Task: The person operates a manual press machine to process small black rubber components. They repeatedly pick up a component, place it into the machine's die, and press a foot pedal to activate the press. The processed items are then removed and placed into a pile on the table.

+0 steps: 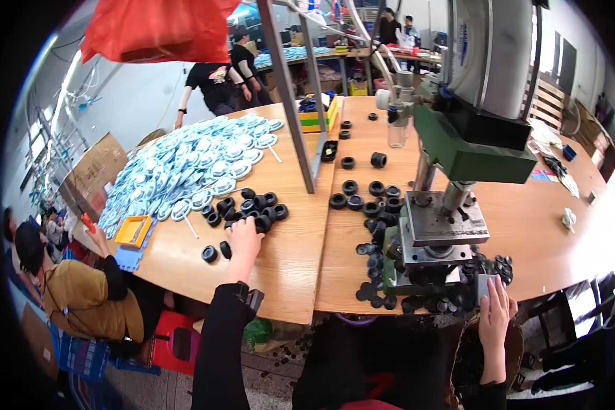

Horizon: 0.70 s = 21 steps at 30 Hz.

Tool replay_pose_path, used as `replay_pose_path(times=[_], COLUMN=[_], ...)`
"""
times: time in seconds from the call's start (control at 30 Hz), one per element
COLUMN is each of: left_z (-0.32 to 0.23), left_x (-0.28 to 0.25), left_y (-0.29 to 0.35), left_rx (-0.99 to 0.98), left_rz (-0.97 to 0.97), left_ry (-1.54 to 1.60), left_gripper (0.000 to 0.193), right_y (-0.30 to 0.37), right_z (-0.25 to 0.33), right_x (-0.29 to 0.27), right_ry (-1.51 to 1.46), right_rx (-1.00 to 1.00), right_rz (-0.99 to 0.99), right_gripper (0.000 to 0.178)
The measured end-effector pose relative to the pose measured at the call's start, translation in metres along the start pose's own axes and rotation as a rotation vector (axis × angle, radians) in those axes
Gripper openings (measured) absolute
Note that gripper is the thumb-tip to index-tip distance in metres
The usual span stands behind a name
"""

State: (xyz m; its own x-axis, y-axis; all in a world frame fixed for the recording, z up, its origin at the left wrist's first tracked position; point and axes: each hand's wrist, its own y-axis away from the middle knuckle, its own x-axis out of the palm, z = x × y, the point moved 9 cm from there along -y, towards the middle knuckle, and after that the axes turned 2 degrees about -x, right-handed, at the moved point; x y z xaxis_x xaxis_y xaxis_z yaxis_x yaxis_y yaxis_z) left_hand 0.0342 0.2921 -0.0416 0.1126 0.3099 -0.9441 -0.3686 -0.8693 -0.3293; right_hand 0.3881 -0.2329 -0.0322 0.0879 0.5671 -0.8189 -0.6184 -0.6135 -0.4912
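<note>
Black cylindrical rings (281,212) with hollow centres, rubber-like, heaped loosely on the left part of the surface (280,273); two lie apart nearer the person. Left forearm, dark-sleeved, banded at the wrist, reaches forward from the lower edge; left hand (244,240) palm down over the near side of the heap, fingers bent forward. Right forearm comes up at lower right, wrist bare, fingers pointing away from the body.

Materials: pale-blue discs (184,160), smooth, piled beyond the heap; green-and-metal press (444,232) standing at right, small dark round pieces (369,292) scattered about its base.

Left hand partly curled at the rings; fingertips hidden, cannot tell whether one is gripped. Right hand (497,309) open, fingers fairly straight, resting on a grey block (484,285) beside the press.
</note>
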Motion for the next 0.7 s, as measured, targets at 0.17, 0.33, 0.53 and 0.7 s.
replay_pose_path(times=[0.17, 0.33, 0.53, 0.7], left_z=[-0.039, -0.143, -0.184, -0.237], left_x=[-0.076, -0.114, -0.130, -0.132], left_y=[0.024, 0.088, 0.137, 0.148], left_rx=[0.148, 0.165, 0.191, 0.149], left_rz=[-0.274, 0.489, 0.702, 0.884], left_ry=[0.606, 1.724, 1.907, 2.019], left_gripper=[0.053, 0.061, 0.070, 0.067], right_y=[-0.043, -0.089, -0.117, -0.110], right_z=[0.070, 0.101, 0.124, 0.111], right_x=[-0.030, -0.020, -0.002, 0.004], right_ry=[-0.204, -0.376, -0.433, -0.275], right_rx=[-0.114, -0.005, 0.087, -0.010], right_rz=[-0.112, -0.255, -0.154, -0.166], right_gripper=[0.036, 0.052, 0.040, 0.048])
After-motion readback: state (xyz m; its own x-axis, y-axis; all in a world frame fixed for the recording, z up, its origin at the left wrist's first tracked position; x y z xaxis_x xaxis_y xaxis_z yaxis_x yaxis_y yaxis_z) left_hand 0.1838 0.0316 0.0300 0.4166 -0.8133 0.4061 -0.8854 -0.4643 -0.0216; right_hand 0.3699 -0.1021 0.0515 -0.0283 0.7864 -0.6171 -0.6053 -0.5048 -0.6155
